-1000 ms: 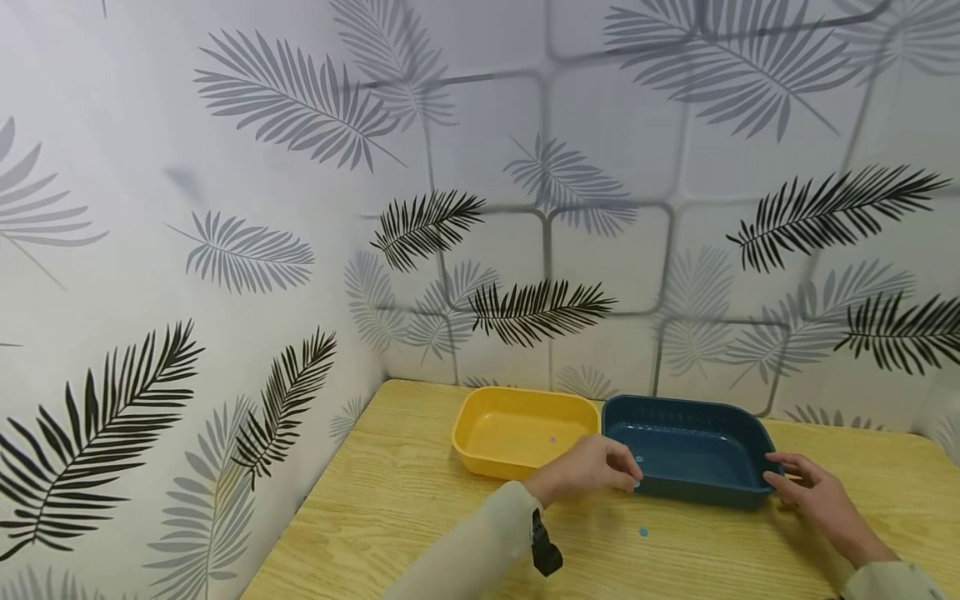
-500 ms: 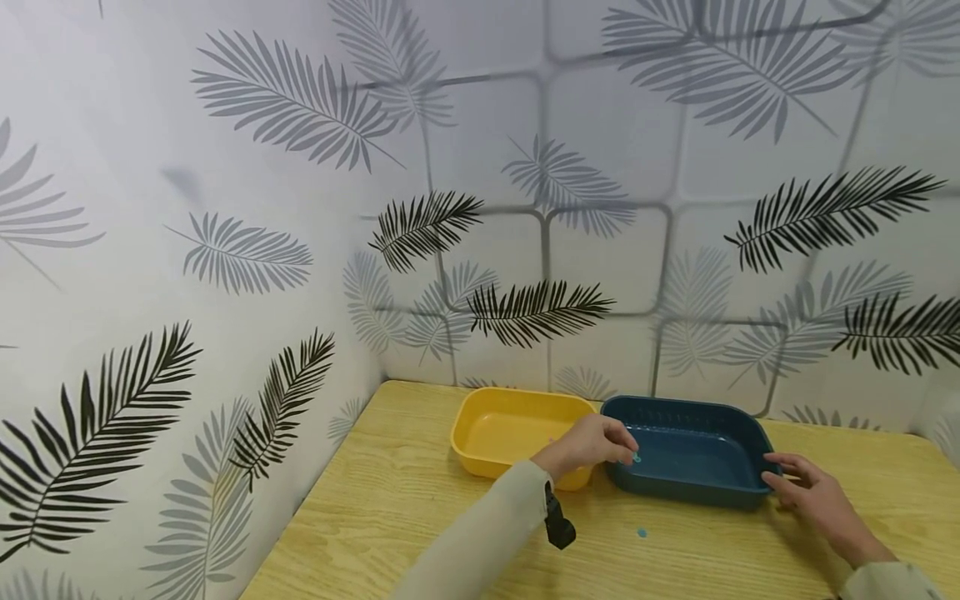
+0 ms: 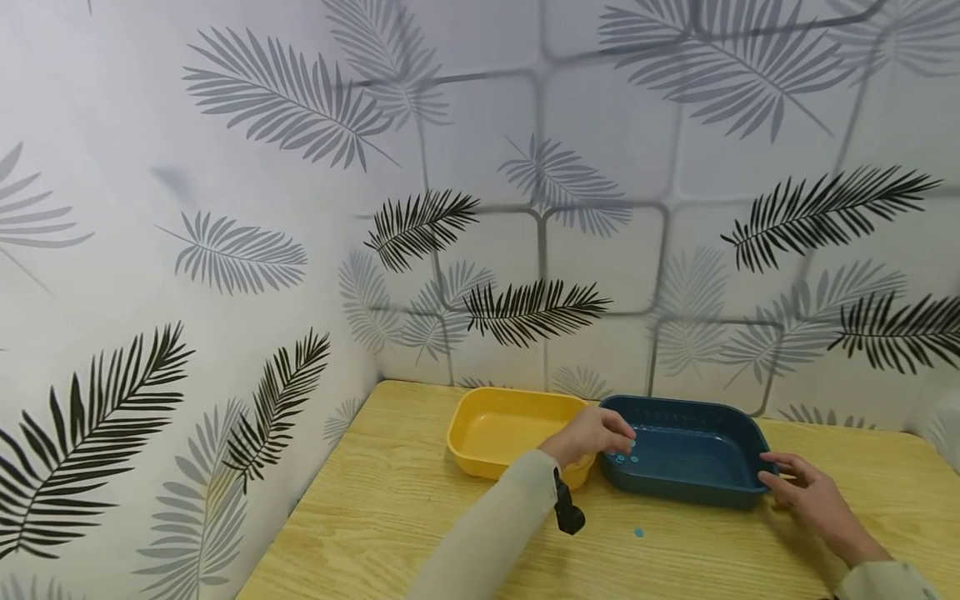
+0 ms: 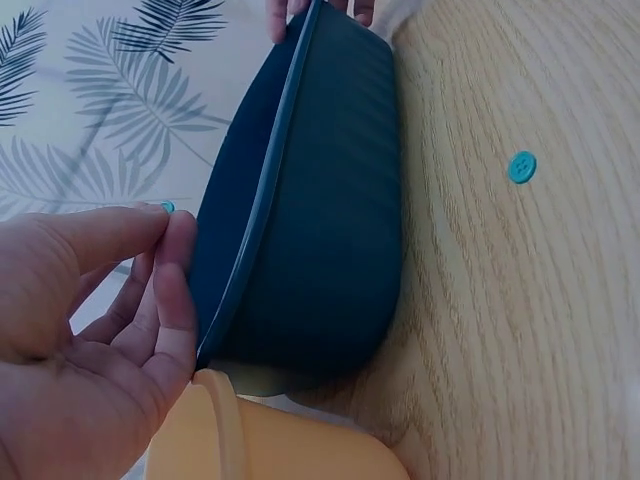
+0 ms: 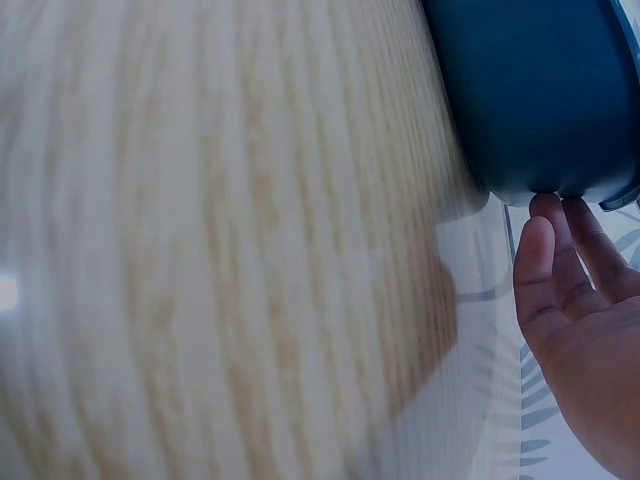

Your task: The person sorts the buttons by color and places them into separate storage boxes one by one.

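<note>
In the left wrist view, my left hand [image 4: 95, 310] pinches a small turquoise button [image 4: 168, 207] between thumb and forefinger. That hand hovers over the left end of a dark blue plastic bin [image 3: 682, 487], as the head view shows. A few turquoise buttons [image 3: 619, 459] lie inside the bin below the fingers. My right hand [image 3: 817, 500] touches the bin's right end with its fingertips, the fingers fairly straight in the right wrist view. Another turquoise button [image 4: 522, 167] lies on the wooden table, in front of the bin.
A yellow bin [image 3: 468, 462] stands directly left of the blue one, partly hidden by my left hand and forearm. Both sit on a light wood table [image 3: 360, 500], close to a wall [image 3: 495, 250] with a leaf pattern. A black strap device [image 3: 568, 508] hangs from my left wrist.
My left hand has moved up and back from the front rim of the blue bin to above its left end, carrying the button. The right hand stays at the right end.
</note>
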